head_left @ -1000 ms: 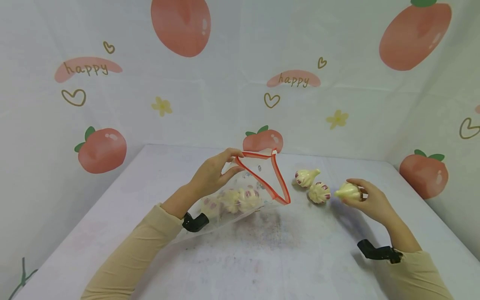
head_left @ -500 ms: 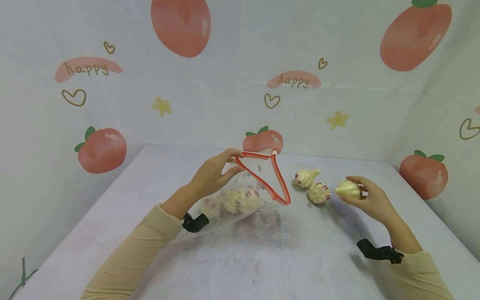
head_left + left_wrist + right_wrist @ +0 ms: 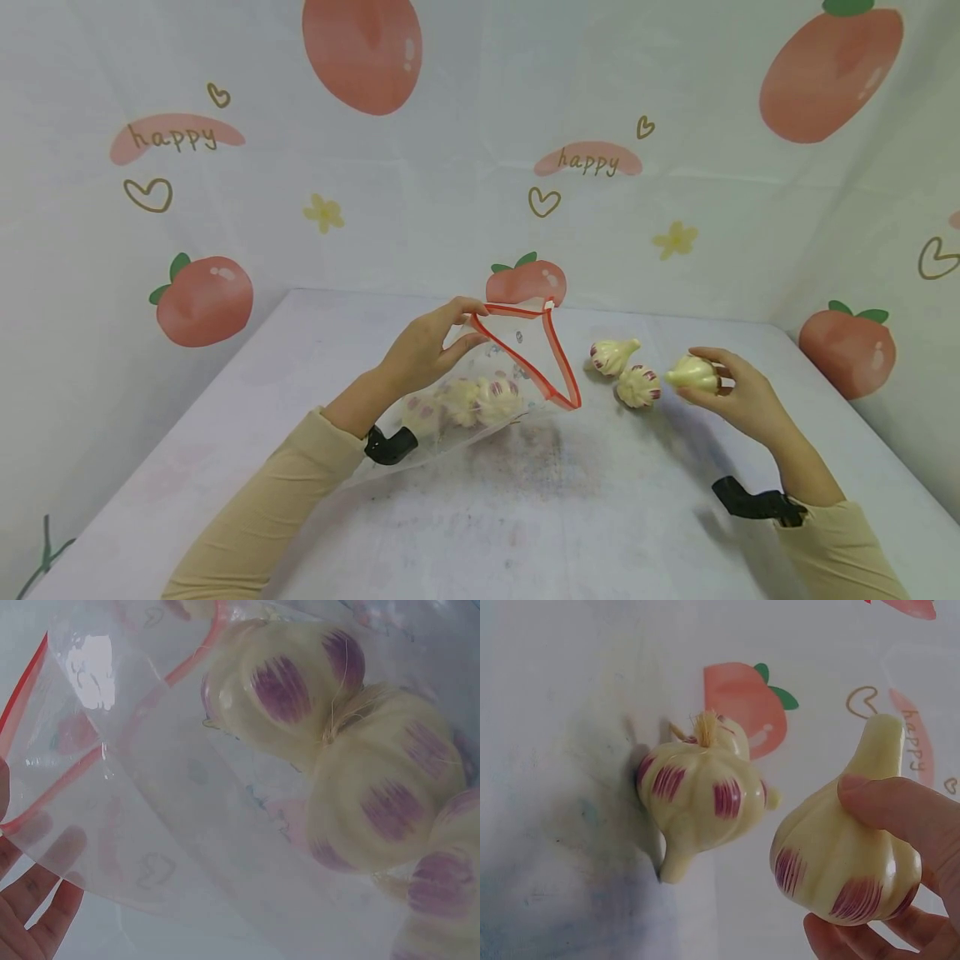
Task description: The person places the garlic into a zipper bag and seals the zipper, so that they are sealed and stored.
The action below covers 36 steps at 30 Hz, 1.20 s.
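My left hand (image 3: 429, 348) pinches the rim of a clear zip bag (image 3: 534, 340) with a red edge, and its mouth gapes toward the right. Inside the bag lie several garlic bulbs (image 3: 384, 787), cream with purple streaks, seen through the plastic in the left wrist view. Over the right side of the table, my right hand (image 3: 742, 402) grips another garlic bulb (image 3: 847, 847) between thumb and fingers, its stem pointing left in the head view. Two loose garlic bulbs, one nearer (image 3: 639, 386) and one farther (image 3: 613, 356), sit on the table between the bag and this hand.
A white table (image 3: 480, 533) with dark specks and smudges spreads beneath both hands. Behind it hangs a white cloth backdrop (image 3: 435, 167) printed with fruit, hearts and "happy". A thin green piece (image 3: 47, 554) shows at the left edge.
My right hand has lifted its garlic bulb slightly and moved it a little to the left. The left hand and the bag have stayed in place.
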Available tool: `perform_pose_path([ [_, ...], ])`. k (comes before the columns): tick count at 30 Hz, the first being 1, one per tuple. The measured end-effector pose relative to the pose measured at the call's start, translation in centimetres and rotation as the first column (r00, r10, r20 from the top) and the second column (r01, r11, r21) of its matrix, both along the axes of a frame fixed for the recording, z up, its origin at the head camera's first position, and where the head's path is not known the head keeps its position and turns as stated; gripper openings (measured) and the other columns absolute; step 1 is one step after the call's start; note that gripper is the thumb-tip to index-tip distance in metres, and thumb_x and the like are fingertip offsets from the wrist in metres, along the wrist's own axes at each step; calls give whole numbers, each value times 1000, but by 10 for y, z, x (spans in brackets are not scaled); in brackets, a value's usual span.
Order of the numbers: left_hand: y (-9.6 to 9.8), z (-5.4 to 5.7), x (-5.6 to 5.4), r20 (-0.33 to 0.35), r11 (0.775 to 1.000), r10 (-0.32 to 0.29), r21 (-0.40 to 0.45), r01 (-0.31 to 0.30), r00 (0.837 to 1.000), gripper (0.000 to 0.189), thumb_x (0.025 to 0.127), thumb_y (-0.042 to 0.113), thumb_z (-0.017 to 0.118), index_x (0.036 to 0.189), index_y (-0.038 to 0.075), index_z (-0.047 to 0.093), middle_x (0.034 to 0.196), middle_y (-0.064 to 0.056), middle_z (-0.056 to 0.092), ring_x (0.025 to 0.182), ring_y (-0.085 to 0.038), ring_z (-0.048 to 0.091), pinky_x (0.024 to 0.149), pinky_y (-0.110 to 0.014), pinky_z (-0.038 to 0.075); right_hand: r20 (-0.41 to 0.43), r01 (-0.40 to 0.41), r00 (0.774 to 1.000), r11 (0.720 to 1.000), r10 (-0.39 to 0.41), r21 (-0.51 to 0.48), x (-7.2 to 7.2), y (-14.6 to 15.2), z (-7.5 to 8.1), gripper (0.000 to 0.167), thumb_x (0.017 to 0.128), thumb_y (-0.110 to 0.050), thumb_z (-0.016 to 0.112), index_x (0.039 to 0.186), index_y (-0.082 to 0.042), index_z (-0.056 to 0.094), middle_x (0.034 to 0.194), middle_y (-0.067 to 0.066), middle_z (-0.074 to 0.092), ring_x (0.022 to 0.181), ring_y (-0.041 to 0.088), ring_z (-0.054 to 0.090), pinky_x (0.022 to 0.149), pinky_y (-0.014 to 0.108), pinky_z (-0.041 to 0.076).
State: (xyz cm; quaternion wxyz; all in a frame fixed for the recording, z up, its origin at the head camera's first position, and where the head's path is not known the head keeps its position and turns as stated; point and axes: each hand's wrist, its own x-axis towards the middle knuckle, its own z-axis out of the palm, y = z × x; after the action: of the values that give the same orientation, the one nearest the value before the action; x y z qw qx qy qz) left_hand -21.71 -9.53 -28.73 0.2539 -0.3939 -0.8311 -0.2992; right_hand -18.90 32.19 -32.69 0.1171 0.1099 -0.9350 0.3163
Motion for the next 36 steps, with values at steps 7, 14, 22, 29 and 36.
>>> perform_pose_path([
  [7, 1, 1, 1, 3, 1000, 3, -5, -3, 1000, 34, 87, 14, 66, 115, 7, 50, 107, -11, 67, 97, -28, 67, 68, -36, 53, -10, -9, 1000, 1000, 9, -1, 0, -3, 3, 60, 80, -18, 74, 131, 0, 46, 126, 29, 47, 104, 49, 51, 59, 15, 44],
  [14, 1, 1, 1, 10, 1000, 3, -3, -3, 1000, 34, 87, 14, 65, 116, 7, 49, 106, -11, 67, 97, -29, 67, 70, -38, 53, -37, -21, 999, 1000, 22, 8, 1, -8, 6, 59, 79, -17, 75, 130, -1, 48, 126, 27, 49, 101, 29, 57, 62, 12, 43],
  [22, 1, 2, 2, 14, 1000, 6, -9, -6, 1000, 34, 88, 15, 65, 117, 6, 49, 106, -12, 67, 98, -29, 67, 73, -40, 54, -82, -56, 995, 998, 55, -4, 0, -16, 10, 57, 78, -13, 76, 128, -2, 51, 125, 23, 52, 90, -24, 37, 70, 2, 40],
  [29, 1, 2, 1, 6, 1000, -9, -3, 9, 1000, 32, 88, 13, 64, 115, 6, 50, 105, -12, 67, 96, -29, 67, 72, -42, 53, -116, -83, 990, 997, 81, -10, 0, -24, 13, 57, 77, -10, 76, 127, -1, 51, 123, 22, 54, 91, -23, 39, 72, 0, 39],
  [36, 1, 2, 1, 0, 1000, -9, -8, 9, 1000, 32, 88, 13, 64, 115, 6, 50, 104, -11, 67, 96, -28, 67, 70, -37, 52, -131, -106, 986, 994, 105, -3, 2, -31, 17, 56, 76, -8, 76, 126, 0, 52, 122, 22, 54, 92, -23, 39, 73, -1, 38],
])
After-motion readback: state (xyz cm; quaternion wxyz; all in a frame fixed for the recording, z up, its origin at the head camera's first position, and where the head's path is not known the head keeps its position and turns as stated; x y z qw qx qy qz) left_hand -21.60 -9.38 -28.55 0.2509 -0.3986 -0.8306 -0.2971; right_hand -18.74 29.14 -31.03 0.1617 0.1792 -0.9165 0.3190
